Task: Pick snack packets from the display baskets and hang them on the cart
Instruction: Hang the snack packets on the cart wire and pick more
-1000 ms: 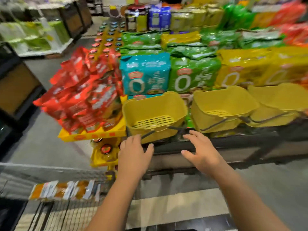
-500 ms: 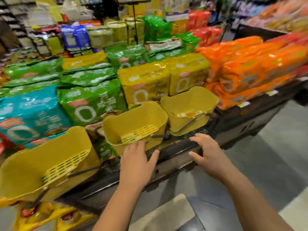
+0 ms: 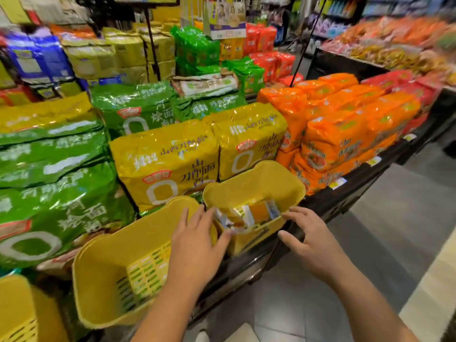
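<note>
Snack packets [image 3: 249,214], small flat glossy sachets in orange, white and blue foil, lie bunched in the bottom of a yellow moulded-plastic basket [image 3: 271,174] with a wavy rim, directly ahead of both hands and between them. The left hand [image 3: 197,245] is spread flat with straight fingers and grips nothing; its fingertips reach the near left corner of that basket, and its thumb tip lies against the basket's front wall just below the packets. The right hand [image 3: 313,245] is likewise relaxed and holding nothing, its fingers stretched toward the right end of the packets; whether they touch is unclear. Under the left forearm sits a second yellow plastic basket with a slotted wall [image 3: 103,267], and a third yellow basket [image 3: 17,309] shows further left. Beyond the hands stand crinkled, shiny plastic multipacks: yellow ones [image 3: 167,164] just behind the baskets, green ones [image 3: 54,193] to the left, orange ones [image 3: 340,134] to the right, all on a black display shelf [image 3: 345,193] above smooth grey floor [image 3: 394,243].
</note>
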Demonstrator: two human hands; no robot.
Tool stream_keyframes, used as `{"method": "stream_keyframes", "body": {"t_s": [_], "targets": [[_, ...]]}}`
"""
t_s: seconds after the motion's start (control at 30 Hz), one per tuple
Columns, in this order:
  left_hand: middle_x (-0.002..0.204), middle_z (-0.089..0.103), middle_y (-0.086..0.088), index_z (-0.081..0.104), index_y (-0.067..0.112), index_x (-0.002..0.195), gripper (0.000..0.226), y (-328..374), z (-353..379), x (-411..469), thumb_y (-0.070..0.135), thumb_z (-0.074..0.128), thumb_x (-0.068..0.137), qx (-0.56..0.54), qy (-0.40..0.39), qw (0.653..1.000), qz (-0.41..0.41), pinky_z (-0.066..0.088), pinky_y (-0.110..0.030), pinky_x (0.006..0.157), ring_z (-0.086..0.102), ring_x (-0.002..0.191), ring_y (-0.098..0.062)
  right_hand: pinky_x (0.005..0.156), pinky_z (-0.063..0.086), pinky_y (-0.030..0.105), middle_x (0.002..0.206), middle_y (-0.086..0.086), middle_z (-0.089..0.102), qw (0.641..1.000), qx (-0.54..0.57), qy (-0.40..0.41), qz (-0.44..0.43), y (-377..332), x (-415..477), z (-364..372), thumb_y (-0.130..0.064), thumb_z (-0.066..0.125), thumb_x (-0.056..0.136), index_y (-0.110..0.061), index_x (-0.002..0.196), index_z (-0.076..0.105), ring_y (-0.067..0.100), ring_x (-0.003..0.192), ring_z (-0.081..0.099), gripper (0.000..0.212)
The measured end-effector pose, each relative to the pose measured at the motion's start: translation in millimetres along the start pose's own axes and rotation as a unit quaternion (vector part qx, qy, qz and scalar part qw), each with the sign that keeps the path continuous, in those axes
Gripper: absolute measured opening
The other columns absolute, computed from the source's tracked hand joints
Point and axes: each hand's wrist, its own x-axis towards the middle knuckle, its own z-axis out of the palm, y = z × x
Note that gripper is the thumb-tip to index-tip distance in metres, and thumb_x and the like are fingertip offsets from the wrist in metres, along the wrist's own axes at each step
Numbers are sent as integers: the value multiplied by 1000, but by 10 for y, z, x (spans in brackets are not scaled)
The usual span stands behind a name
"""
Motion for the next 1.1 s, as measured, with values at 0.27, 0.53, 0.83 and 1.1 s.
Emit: {"method": "stream_keyframes", "body": {"t_s": [0.27,0.53,0.83,1.1], "targets": [[159,-41,1,-30,29,154,131,-35,231,940,102,29,61,150,-279,948,-25,-11,-62,121,-41,144,-34,108,23,19,143,-4,44,999,-34,15,-10,72,936,-128,-35,66,95,-23,139,56,4,133,35,46],[141,-60,0,-47,25,140,149,-6,215,1113,98,48,50,109,-328,935,-83,-15,-58,121,-51,134,-27,104,42,36,148,10,47,925,-221,-309,-1,111,1992,94,-44,55,99,-22,151,41,30,133,47,58],[158,-33,10,-32,24,153,160,87,292,990,59,91,57,-48,-216,957,-187,-6,-52,125,-37,144,-19,89,52,39,137,10,60,746,-432,-499,-89,133,2650,631,-37,66,98,-1,134,57,30,121,60,52],[161,6,21,-4,36,160,152,37,407,803,33,102,51,-255,-110,940,-198,21,-20,117,18,147,-6,82,50,34,96,3,62,750,-416,-468,-214,287,2698,734,-30,79,88,-16,101,66,28,90,57,23]]}}
